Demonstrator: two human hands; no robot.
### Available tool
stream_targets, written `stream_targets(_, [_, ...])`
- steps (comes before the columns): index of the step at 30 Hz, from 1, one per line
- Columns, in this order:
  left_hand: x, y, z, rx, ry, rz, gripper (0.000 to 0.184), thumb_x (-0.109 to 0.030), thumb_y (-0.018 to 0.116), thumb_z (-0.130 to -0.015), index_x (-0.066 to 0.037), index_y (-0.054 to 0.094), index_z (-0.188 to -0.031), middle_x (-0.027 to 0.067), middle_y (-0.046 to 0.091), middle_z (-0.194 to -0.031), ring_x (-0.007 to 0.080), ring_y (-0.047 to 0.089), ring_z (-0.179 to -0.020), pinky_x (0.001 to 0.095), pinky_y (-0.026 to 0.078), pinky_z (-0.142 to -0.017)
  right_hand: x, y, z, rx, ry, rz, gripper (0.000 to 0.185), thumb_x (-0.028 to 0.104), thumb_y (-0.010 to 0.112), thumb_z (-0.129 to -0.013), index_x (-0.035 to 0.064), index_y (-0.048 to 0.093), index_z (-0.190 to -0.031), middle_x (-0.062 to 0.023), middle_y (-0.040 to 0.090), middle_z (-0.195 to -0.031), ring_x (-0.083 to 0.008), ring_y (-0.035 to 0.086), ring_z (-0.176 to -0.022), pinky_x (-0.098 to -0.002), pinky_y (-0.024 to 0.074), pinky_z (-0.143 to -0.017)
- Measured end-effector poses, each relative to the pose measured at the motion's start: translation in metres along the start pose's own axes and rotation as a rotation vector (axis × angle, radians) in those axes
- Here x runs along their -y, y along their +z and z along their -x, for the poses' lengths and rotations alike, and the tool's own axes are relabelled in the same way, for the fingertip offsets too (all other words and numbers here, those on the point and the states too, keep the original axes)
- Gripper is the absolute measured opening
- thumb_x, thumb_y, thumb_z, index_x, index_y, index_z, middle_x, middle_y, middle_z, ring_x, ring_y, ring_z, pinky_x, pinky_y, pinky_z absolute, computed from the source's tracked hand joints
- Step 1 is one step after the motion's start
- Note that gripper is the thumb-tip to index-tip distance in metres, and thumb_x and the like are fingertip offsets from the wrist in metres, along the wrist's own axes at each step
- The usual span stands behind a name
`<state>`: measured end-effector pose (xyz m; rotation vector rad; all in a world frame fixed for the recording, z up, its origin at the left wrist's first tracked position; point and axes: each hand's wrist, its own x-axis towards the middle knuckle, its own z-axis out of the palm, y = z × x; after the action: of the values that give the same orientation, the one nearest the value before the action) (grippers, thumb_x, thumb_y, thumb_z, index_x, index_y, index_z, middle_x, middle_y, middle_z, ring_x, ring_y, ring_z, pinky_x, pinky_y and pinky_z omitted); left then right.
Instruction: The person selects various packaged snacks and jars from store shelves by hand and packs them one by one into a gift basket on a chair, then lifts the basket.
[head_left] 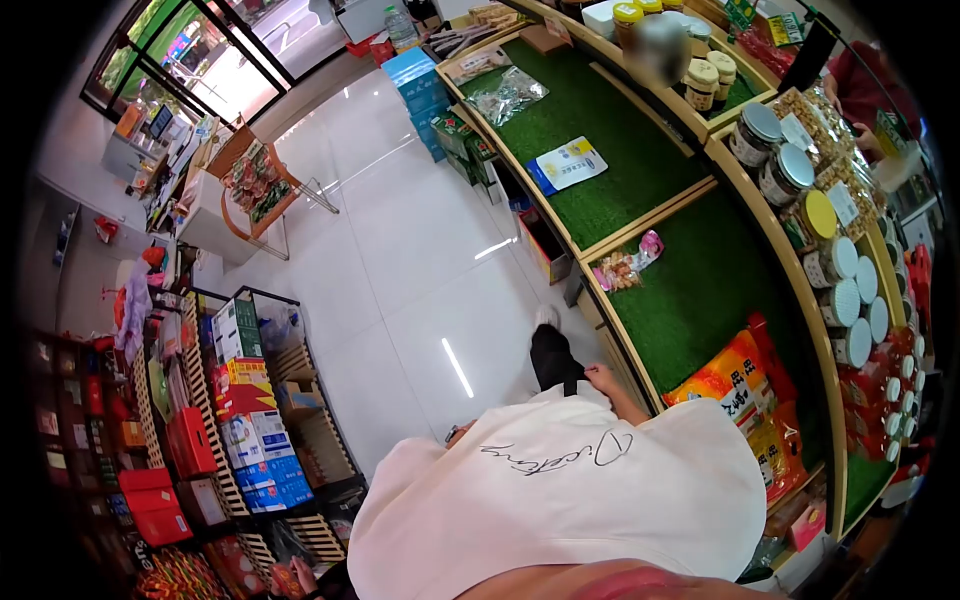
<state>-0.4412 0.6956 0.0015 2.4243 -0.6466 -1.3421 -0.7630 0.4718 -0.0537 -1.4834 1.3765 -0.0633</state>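
Observation:
My right hand (600, 378) hangs beside my thigh, close to the wooden edge of the display shelf. Its fingers look curled in, and nothing shows in them. Most of my left hand (461, 433) is hidden behind my white shirt (560, 490), so its fingers cannot be made out. Nearest to my right side is the shelf's green mat (690, 310), bearing a pink-topped snack bag (628, 262) and large orange snack packs (735, 385). Farther up lies a blue and white pouch (568, 165) beside clear plastic packaging (510, 95).
White tiled floor (400, 270) runs ahead between the display and a rack of boxes (255, 440) on the left. A chair (262, 185) stands by a desk near the glass door. Lidded jars (788, 168) line the upper shelf; another person's sleeve (868, 95) shows behind.

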Motion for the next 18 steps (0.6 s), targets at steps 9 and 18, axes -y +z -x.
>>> stream_targets(9, [-0.107,-0.084,-0.126,0.015,0.007,-0.092,0.046,-0.034,0.049,-0.078,0.001,0.059,-0.107,0.0252,0.059,-0.104,0.0368,0.056,-0.101,0.0379,0.043,-0.088,0.077,-0.048,-0.175,0.184,0.026,0.215,0.034,0.03,0.058,-0.076,0.0023,0.065,-0.094,-0.0169,0.065,-0.093,-0.0272,0.062,-0.087,-0.0355,0.0476,-0.078])
stream_targets(18, [-0.185,-0.133,-0.266,0.011,-0.029,-0.222,0.048,-0.035,0.049,-0.078,0.002,0.058,-0.108,0.0257,0.058,-0.105,0.037,0.055,-0.101,0.038,0.043,-0.088,0.253,-0.122,-0.289,0.061,-0.034,-0.165,0.023,0.02,0.054,-0.085,0.0014,0.057,-0.097,-0.0068,0.063,-0.074,-0.0162,0.058,-0.06,-0.0283,0.0464,-0.059])
